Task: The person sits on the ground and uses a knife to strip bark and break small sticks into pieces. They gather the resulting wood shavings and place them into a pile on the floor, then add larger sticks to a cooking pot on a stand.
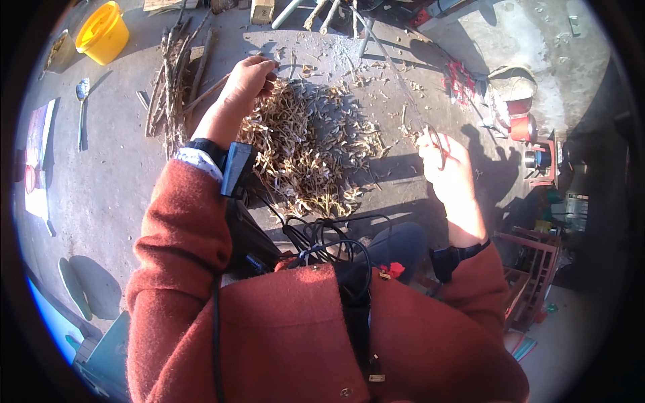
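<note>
My left hand (252, 75) is over the far left edge of a heap of dry plant pods and stalks (297, 151) on the concrete floor. Its fingers curl inward, and whether anything is between them is hidden. On the right, my right hand (446, 166) grips the looped handle of a long, thin metal fire tool (398, 75). The tool slants up and away to the left, its far end reaching sticks (330, 17) at a stand with blue-grey legs (367, 38). Pale ash (345, 55) lies on the floor below the stand.
A bundle of dry branches (171, 85) lies left of the heap. Farther left are a yellow bucket (103, 32) and a spatula-like utensil (82, 108). Black cables (322, 237) loop near my knees. A reddish-brown rack (534, 272) stands at right, below a red-and-white container (516, 106).
</note>
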A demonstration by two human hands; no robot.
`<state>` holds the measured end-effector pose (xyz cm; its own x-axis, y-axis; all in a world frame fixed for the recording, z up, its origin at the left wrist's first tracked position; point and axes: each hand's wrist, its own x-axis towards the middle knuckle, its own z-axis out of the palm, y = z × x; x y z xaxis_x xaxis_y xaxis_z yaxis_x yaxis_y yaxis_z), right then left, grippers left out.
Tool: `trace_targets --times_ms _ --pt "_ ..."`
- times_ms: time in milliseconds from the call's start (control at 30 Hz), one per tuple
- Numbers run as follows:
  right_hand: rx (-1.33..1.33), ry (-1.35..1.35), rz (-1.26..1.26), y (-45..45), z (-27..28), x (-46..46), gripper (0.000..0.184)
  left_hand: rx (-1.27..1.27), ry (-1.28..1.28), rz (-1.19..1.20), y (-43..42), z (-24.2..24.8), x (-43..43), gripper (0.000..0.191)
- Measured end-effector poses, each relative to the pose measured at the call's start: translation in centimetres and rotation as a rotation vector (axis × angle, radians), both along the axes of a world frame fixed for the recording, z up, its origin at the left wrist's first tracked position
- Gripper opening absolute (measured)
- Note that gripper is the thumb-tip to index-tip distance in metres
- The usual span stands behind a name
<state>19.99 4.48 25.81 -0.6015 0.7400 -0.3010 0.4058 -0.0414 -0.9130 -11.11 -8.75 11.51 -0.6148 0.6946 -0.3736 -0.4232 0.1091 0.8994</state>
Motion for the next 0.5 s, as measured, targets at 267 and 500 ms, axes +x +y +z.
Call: trace_targets --times_ms 267,500 --pt "0.179 0.066 0.054 3.7 -2.1 -4.2 0.014 0.007 -0.002 0.01 0.1 0.4 0.4 0.015" --pt "-0.066 0.246 -0.001 7.7 -4.3 -9.9 0.015 -0.005 0.015 0.009 0.0 -0.1 -0.3 0.015"
